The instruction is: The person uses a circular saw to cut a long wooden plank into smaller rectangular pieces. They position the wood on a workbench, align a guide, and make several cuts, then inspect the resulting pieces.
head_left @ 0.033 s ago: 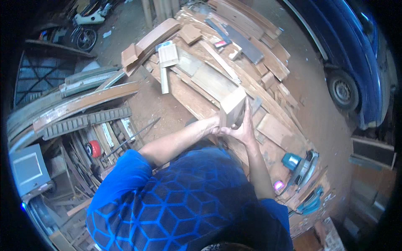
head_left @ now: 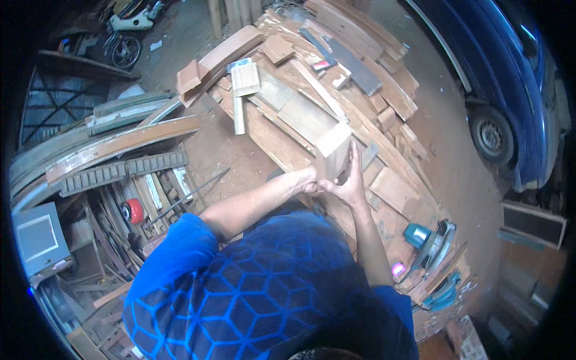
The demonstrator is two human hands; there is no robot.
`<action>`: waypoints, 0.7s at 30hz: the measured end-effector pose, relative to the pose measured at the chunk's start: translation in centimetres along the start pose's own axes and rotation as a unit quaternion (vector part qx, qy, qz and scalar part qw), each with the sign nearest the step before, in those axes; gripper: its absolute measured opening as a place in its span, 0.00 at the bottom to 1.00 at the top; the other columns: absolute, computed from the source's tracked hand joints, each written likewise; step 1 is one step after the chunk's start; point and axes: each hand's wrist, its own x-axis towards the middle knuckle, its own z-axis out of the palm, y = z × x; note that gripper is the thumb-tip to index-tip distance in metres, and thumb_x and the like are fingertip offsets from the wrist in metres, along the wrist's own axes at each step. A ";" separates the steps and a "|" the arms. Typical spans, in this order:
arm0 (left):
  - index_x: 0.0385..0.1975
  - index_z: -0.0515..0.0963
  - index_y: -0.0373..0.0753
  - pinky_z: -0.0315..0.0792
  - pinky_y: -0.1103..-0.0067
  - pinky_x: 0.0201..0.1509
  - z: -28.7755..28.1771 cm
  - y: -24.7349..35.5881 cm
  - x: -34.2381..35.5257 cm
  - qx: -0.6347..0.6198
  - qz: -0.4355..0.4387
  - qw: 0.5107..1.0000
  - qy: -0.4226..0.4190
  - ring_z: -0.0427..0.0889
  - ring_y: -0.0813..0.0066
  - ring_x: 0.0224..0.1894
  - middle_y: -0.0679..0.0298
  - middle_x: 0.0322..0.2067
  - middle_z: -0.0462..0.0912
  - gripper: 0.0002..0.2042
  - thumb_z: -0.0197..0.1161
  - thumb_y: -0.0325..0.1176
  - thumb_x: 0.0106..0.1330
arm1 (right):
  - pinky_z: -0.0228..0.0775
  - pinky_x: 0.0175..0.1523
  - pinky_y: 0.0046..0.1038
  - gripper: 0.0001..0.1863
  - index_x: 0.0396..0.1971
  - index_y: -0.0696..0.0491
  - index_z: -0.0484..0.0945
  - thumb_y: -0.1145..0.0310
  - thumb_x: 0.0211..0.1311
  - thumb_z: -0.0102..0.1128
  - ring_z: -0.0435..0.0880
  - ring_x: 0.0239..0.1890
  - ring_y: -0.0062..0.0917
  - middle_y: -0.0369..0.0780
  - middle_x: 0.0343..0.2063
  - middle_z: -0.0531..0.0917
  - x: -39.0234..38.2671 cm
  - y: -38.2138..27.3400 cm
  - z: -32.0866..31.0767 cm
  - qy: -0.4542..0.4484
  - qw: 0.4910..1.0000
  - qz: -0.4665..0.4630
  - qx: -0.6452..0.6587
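Observation:
Close in front of my body, both hands hold a pale wooden block (head_left: 332,150) with a squared, box-like shape. My left hand (head_left: 308,179) grips its lower left side, with the fingers partly hidden behind it. Along the right side, my right hand (head_left: 351,187) presses with its fingers pointing up and its thumb across the lower front. Just beyond the block lies a long flat board (head_left: 303,117) on the cluttered wooden worktop (head_left: 264,141). Farther left, a short pale wood piece (head_left: 245,80) rests near the worktop's edge.
A teal circular saw (head_left: 423,237) and another teal power tool (head_left: 443,294) sit at the right. Stacked planks (head_left: 354,27) cover the far end. Left of me are long timbers (head_left: 120,147) and wood scraps. A blue vehicle (head_left: 498,78) stands at far right.
The view has shifted very slightly, and the block appears turned a little. Both hands keep their hold on it.

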 end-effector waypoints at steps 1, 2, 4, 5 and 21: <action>0.59 0.76 0.34 0.82 0.64 0.46 -1.2 0.4 -0.2 0.022 0.000 1.000 0.015 0.85 0.58 0.48 0.53 0.48 0.85 0.22 0.57 0.43 0.73 | 0.56 0.76 0.44 0.73 0.77 0.60 0.46 0.47 0.36 0.86 0.61 0.75 0.44 0.53 0.73 0.59 0.8 0.4 0.9 -0.004 0.999 0.023 0.022; 0.60 0.75 0.34 0.81 0.64 0.46 -3.6 0.0 -0.1 0.062 -0.011 0.997 0.050 0.85 0.57 0.50 0.52 0.49 0.85 0.23 0.58 0.44 0.72 | 0.57 0.76 0.43 0.72 0.77 0.60 0.46 0.48 0.37 0.85 0.62 0.74 0.44 0.53 0.73 0.59 1.6 0.1 1.9 -0.006 0.998 0.049 0.042; 0.64 0.73 0.33 0.78 0.59 0.56 -14.4 -7.7 2.2 0.375 -0.018 0.913 0.160 0.83 0.49 0.56 0.45 0.56 0.82 0.29 0.60 0.48 0.70 | 0.61 0.73 0.42 0.63 0.77 0.59 0.49 0.52 0.46 0.81 0.66 0.72 0.42 0.52 0.72 0.61 2.6 -0.3 4.8 -0.015 0.991 0.086 0.102; 0.67 0.69 0.34 0.73 0.57 0.63 -19.0 -7.3 3.3 0.351 -0.017 0.898 0.266 0.78 0.46 0.61 0.41 0.61 0.77 0.32 0.62 0.50 0.69 | 0.62 0.73 0.41 0.61 0.77 0.58 0.50 0.54 0.48 0.80 0.67 0.72 0.41 0.51 0.72 0.62 3.2 -0.2 5.1 0.000 0.984 0.127 0.125; 0.77 0.50 0.35 0.54 0.62 0.78 -42.7 0.7 3.0 0.064 0.090 0.847 0.520 0.57 0.47 0.75 0.43 0.72 0.60 0.53 0.74 0.49 0.55 | 0.65 0.71 0.40 0.50 0.75 0.59 0.55 0.55 0.60 0.72 0.72 0.67 0.39 0.54 0.68 0.69 18.1 -5.3 15.7 0.072 0.959 0.232 0.150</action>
